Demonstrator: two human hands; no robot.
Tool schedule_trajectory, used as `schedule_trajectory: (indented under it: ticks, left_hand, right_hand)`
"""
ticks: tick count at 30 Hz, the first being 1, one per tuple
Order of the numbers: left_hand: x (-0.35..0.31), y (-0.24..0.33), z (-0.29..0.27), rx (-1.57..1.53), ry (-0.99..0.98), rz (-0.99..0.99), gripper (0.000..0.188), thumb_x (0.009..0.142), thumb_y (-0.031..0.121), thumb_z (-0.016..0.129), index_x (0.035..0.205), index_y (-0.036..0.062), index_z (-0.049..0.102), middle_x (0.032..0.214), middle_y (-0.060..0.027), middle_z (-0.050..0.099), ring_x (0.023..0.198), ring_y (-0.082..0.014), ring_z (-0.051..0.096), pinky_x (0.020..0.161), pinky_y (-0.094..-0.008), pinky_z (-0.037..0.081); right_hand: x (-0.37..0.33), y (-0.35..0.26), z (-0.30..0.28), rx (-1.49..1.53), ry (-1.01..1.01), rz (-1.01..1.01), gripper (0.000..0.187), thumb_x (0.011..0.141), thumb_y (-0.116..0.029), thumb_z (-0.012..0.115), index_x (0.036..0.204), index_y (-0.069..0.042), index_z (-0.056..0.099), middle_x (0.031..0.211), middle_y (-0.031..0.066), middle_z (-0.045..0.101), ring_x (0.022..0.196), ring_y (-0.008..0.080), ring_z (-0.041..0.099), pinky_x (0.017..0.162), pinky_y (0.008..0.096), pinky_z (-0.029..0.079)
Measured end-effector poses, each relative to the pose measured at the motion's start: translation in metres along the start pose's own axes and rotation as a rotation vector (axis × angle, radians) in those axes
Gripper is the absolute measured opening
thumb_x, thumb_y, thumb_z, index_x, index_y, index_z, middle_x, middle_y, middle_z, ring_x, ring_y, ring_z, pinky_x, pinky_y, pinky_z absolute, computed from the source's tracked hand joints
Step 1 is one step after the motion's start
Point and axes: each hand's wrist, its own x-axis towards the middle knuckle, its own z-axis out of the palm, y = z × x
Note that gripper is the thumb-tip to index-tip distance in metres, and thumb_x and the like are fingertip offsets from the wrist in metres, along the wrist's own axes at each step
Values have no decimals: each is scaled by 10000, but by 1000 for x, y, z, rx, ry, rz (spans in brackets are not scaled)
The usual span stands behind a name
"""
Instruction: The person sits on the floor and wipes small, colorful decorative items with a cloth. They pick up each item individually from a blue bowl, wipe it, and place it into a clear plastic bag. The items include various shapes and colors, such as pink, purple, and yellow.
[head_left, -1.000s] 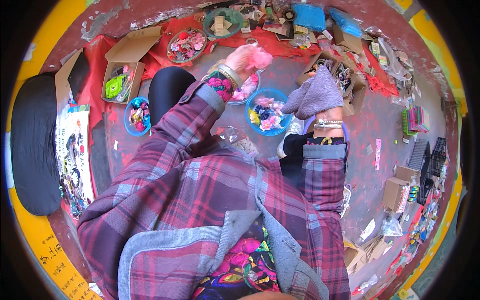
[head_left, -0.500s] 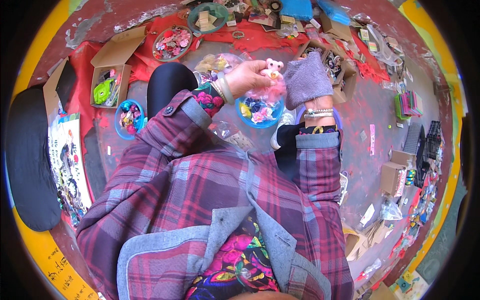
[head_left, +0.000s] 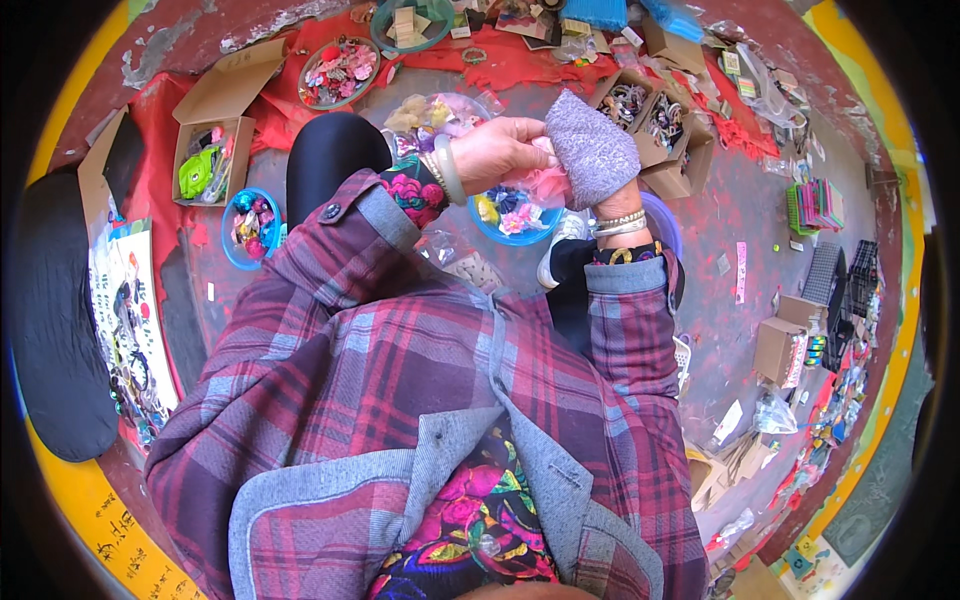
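Observation:
My left hand [head_left: 497, 155] pinches a small pink toy bear with a frill of pink tulle [head_left: 543, 184]. Most of the bear is now hidden behind the fingers and the cloth. A fluffy purple-grey cloth [head_left: 594, 148] is draped over my right hand [head_left: 617, 204] and presses against the bear; the right fingers are out of sight under it. Just below the hands stands a blue basin [head_left: 518, 238] with yellow, navy and pink bows and flowers in it.
Left of my knee is another blue basin [head_left: 232, 251] of shiny trinkets. Open cardboard boxes [head_left: 212, 165] stand at the left and the far right. A round tray of pink flowers [head_left: 340, 72] lies on red cloth [head_left: 500, 68]. A green basket [head_left: 798, 212] sits at the right.
My right hand has brought the cloth leftward onto the bear. The bear's face showed before and is now covered. My left hand has shifted only slightly.

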Motion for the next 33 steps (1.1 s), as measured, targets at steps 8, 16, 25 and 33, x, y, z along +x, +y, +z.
schedule_trajectory:
  ticks: [8, 16, 25, 33]
  left_hand:
    - [5, -9, -10, 263, 58, -18, 200, 793, 14, 560, 990, -9, 541, 862, -4, 571, 781, -70, 536, 726, -207, 434]
    - [1, -2, -14, 199, 0, -13, 304, 794, 7, 550, 1095, -1, 502, 996, -59, 579, 904, -120, 554, 849, -241, 421]
    - [-5, 5, -18, 249, 114, 175, 373, 762, 3, 586, 1119, 2, 475, 1088, -108, 543, 1002, -191, 528, 850, -295, 428]
    - [-7, 15, -18, 1562, 399, 922, 271, 649, 15, 630, 901, 17, 530, 1172, -169, 465, 1010, -320, 507, 782, -361, 447]
  right_hand:
    - [-5, 2, 2, 30, -94, 101, 215, 650, -121, 585, 847, -62, 522, 783, 155, 560, 747, 331, 563, 625, 400, 449]
    - [-4, 3, 0, 185, -195, 302, 365, 576, -190, 684, 842, -22, 499, 775, 160, 572, 738, 335, 571, 624, 372, 455]
    - [-30, 34, -4, 1711, 427, 1134, 247, 874, -236, 461, 934, -10, 540, 822, 80, 576, 732, 189, 555, 644, 305, 455]
    - [-29, 30, -2, 1855, 345, 995, 220, 890, -198, 400, 955, -24, 518, 926, 110, 572, 819, 213, 544, 740, 329, 462]
